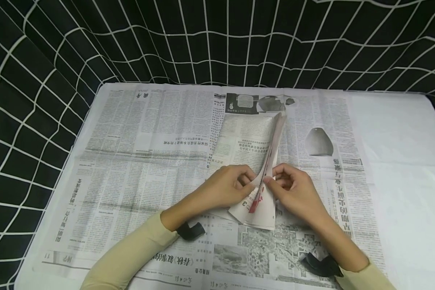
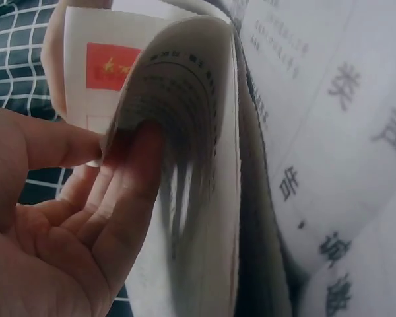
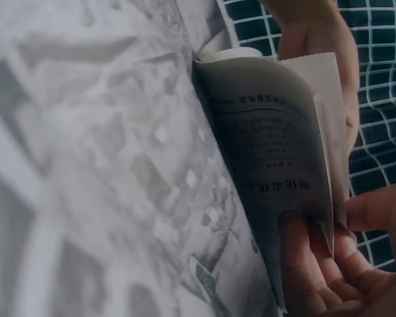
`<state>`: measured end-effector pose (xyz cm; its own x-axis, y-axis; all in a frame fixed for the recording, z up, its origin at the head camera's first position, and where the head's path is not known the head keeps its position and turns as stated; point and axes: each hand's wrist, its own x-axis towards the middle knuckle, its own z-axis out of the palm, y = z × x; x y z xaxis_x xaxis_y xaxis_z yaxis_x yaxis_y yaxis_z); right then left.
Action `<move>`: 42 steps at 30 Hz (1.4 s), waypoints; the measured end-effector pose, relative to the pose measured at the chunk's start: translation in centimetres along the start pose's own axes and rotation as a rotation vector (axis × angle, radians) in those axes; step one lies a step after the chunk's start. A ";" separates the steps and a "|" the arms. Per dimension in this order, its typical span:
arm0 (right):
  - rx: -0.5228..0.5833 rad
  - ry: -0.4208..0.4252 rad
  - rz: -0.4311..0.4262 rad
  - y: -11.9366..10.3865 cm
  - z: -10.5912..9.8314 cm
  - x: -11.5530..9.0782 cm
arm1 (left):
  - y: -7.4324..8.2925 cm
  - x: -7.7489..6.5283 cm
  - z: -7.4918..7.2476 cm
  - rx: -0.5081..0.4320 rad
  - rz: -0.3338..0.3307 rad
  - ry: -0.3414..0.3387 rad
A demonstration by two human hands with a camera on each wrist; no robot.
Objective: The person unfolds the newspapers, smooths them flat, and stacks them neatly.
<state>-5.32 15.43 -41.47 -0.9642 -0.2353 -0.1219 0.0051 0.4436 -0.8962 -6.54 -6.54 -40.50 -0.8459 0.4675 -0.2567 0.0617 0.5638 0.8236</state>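
Observation:
A folded newspaper (image 1: 235,141) with a red printed patch near its lower end lies in the middle of the head view. Two flaps of it stand up along a lengthwise line between the hands. My left hand (image 1: 224,183) pinches the left flap between thumb and fingers; in the left wrist view that sheet (image 2: 178,99) curls over the fingertips. On the other side, my right hand (image 1: 297,191) pinches the right flap, with the thumb on the inner face. The right wrist view has the fingers (image 3: 303,264) behind the bent layer (image 3: 270,132).
Spread newspaper sheets (image 1: 130,161) cover most of the white table (image 1: 409,181), which shows bare at the right. A black cloth with a white grid (image 1: 217,44) hangs behind and at the left. Both wrists wear black straps (image 1: 319,266).

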 end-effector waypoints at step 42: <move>0.058 0.109 0.228 3.8 -7.1 -4.8 | -8.9 -12.2 -8.1 -0.435 -0.098 0.164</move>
<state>-2.56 24.38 -41.22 -0.9592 -0.0394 -0.2799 0.2377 0.4235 -0.8741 -1.06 -22.82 -40.56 -0.9113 0.2930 -0.2894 -0.2205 0.2463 0.9438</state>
